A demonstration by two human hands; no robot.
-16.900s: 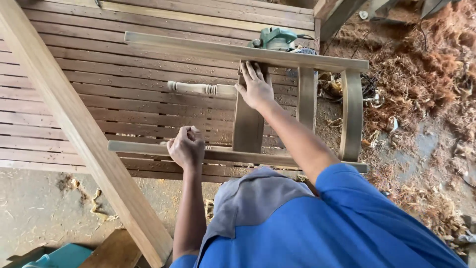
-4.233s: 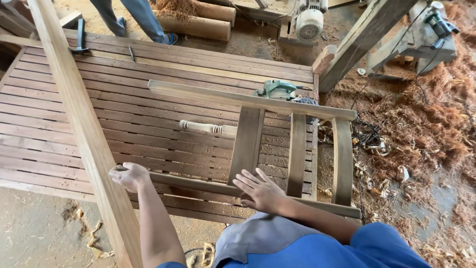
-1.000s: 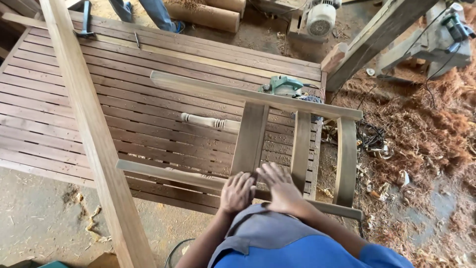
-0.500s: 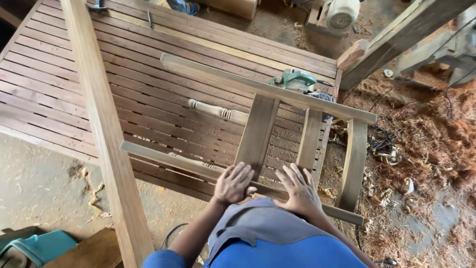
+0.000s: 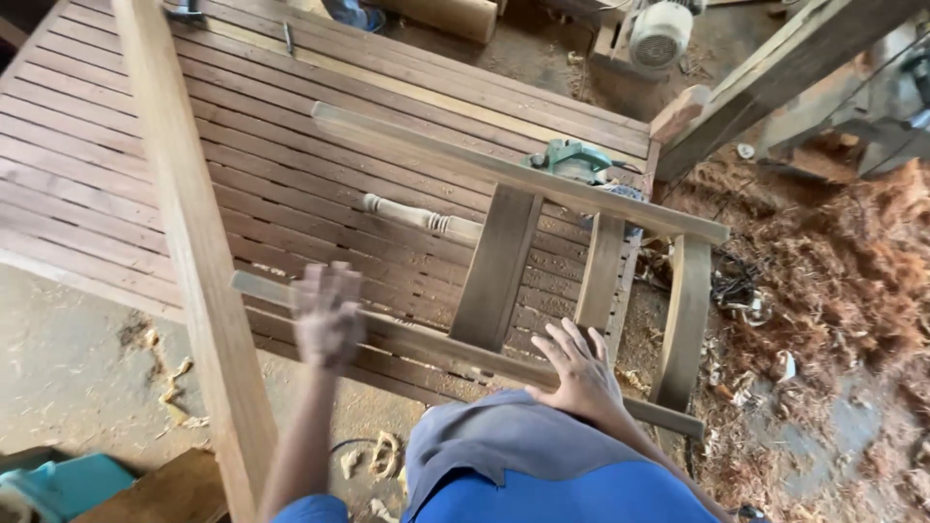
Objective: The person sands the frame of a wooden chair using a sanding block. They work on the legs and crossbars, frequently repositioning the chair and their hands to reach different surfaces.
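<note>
A bare wooden chair-back frame (image 5: 504,261) lies over a slatted wooden platform (image 5: 116,174), with two long rails, three upright slats and a turned spindle (image 5: 421,217). My right hand (image 5: 578,371) rests flat, fingers spread, on the near rail (image 5: 455,355), between the slats. My left hand (image 5: 327,312) is blurred with motion above the left part of the same rail, fingers apart, holding nothing that I can see.
A thick wooden post (image 5: 194,252) slants across the left. A green power tool (image 5: 570,160) sits behind the frame's far rail. Wood shavings (image 5: 833,281) and cables cover the ground at right. An electric motor (image 5: 661,35) stands at the top. A teal object (image 5: 68,484) lies bottom left.
My left hand has left the near rail beside my right hand and swung left along it, now blurred. My right hand stays on the rail.
</note>
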